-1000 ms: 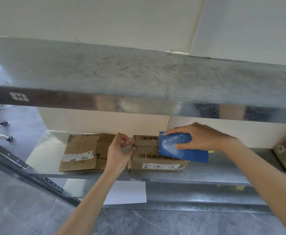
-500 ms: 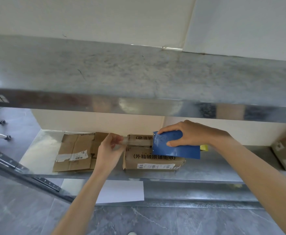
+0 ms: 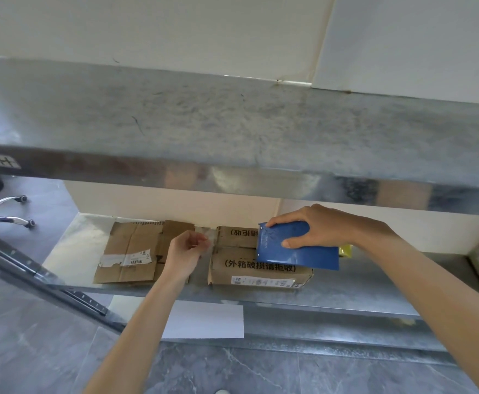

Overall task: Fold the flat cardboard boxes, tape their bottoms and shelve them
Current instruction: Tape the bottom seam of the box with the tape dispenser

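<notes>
The folded cardboard box (image 3: pixel 261 270) lies on the lower metal shelf (image 3: pixel 374 291), its closed flaps facing up. The right hand (image 3: pixel 320 227) grips a blue tape dispenser (image 3: pixel 295 251) above the box, with the fingers curled round it. The left hand (image 3: pixel 185 251) pinches the end of a clear tape strip (image 3: pixel 207 236) just beside the box's left edge. The box seems light and quite stiff, though the flaps may bend, so the side walls are the better hold. Its inside is hidden. A flat cardboard (image 3: pixel 130 251) lies near it on the same shelf.
</notes>
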`<action>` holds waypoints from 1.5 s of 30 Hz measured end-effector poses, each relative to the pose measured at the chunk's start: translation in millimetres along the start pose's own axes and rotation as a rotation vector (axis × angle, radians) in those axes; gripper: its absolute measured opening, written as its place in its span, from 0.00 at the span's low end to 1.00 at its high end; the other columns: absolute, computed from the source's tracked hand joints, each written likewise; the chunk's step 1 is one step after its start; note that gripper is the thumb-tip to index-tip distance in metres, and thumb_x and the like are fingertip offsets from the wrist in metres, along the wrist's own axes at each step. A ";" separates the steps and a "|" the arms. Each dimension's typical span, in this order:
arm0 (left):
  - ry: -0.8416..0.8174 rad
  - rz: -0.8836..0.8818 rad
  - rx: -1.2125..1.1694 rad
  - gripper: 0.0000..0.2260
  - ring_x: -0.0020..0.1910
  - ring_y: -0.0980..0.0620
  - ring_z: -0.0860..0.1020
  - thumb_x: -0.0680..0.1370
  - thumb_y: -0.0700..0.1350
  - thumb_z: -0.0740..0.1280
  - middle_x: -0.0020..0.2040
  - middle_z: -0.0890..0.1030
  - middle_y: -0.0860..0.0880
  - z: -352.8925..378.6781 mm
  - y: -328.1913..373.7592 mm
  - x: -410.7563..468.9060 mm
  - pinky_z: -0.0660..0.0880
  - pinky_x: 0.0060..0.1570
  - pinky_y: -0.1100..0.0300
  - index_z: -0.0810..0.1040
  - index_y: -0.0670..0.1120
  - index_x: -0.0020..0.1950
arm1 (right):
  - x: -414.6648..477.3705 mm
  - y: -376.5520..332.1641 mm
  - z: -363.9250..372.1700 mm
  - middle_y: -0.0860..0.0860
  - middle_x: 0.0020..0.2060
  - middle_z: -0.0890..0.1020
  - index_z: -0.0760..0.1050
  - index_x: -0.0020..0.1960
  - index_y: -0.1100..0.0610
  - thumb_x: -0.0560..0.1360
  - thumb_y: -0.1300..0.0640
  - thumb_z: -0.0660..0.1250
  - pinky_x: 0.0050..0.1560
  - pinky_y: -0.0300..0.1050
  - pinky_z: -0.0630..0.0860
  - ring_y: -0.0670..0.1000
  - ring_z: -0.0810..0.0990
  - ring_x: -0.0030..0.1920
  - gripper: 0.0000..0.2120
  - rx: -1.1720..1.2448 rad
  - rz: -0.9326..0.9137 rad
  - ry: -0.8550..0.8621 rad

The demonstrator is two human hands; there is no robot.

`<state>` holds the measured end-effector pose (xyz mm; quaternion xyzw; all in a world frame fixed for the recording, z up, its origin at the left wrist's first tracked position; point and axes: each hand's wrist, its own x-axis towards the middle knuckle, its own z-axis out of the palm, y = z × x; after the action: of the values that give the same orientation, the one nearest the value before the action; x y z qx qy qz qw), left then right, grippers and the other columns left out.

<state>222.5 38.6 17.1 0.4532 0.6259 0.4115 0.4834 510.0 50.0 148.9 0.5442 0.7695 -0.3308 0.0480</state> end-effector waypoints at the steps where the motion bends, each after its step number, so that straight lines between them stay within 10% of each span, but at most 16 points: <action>1: -0.001 -0.013 -0.008 0.04 0.40 0.49 0.76 0.78 0.38 0.70 0.38 0.78 0.47 1.2 -1.8 0.0 0.73 0.42 0.55 0.79 0.44 0.44 | -0.2 -0.2 0.0 0.33 0.65 0.71 0.68 0.69 0.30 0.77 0.42 0.68 0.42 0.28 0.64 0.36 0.72 0.50 0.23 -0.010 0.000 -0.002; 10: -0.016 0.034 0.095 0.02 0.43 0.49 0.79 0.79 0.41 0.69 0.43 0.81 0.47 12.3 -20.9 -0.4 0.75 0.44 0.56 0.79 0.47 0.47 | -5.2 1.0 2.3 0.25 0.52 0.70 0.68 0.67 0.27 0.77 0.43 0.67 0.37 0.26 0.67 0.29 0.73 0.43 0.21 -0.028 -0.016 0.018; 20: 0.098 0.144 0.302 0.14 0.39 0.57 0.79 0.77 0.43 0.72 0.58 0.73 0.50 14.5 -32.9 -2.9 0.70 0.38 0.74 0.77 0.46 0.61 | 2.7 -1.6 12.7 0.38 0.64 0.77 0.65 0.67 0.25 0.75 0.39 0.66 0.54 0.46 0.78 0.44 0.78 0.53 0.22 -0.140 -0.043 0.049; 36: 0.021 0.205 0.071 0.11 0.53 0.68 0.79 0.81 0.42 0.66 0.55 0.84 0.55 21.5 -32.7 -29.4 0.77 0.59 0.59 0.81 0.48 0.63 | 0.2 -10.0 10.7 0.34 0.68 0.73 0.67 0.68 0.28 0.77 0.42 0.67 0.58 0.44 0.76 0.43 0.76 0.57 0.22 -0.118 -0.038 0.034; 42: -0.114 0.253 0.118 0.32 0.70 0.57 0.72 0.73 0.59 0.74 0.76 0.65 0.61 32.2 -50.1 -39.9 0.72 0.68 0.59 0.68 0.56 0.74 | 0.7 -15.9 10.5 0.36 0.68 0.73 0.68 0.69 0.31 0.77 0.44 0.67 0.58 0.43 0.76 0.44 0.77 0.57 0.22 -0.127 -0.037 0.033; 45: -0.185 0.311 0.257 0.42 0.72 0.69 0.61 0.65 0.61 0.79 0.78 0.54 0.65 27.5 -43.1 -26.9 0.65 0.68 0.65 0.62 0.63 0.75 | -0.6 -15.7 9.6 0.35 0.68 0.73 0.68 0.70 0.32 0.77 0.45 0.67 0.60 0.45 0.76 0.43 0.76 0.59 0.22 -0.112 -0.039 0.034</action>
<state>245.3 3.9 -23.0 0.6379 0.5488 0.3546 0.4076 493.9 41.2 148.9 0.5312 0.7979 -0.2788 0.0591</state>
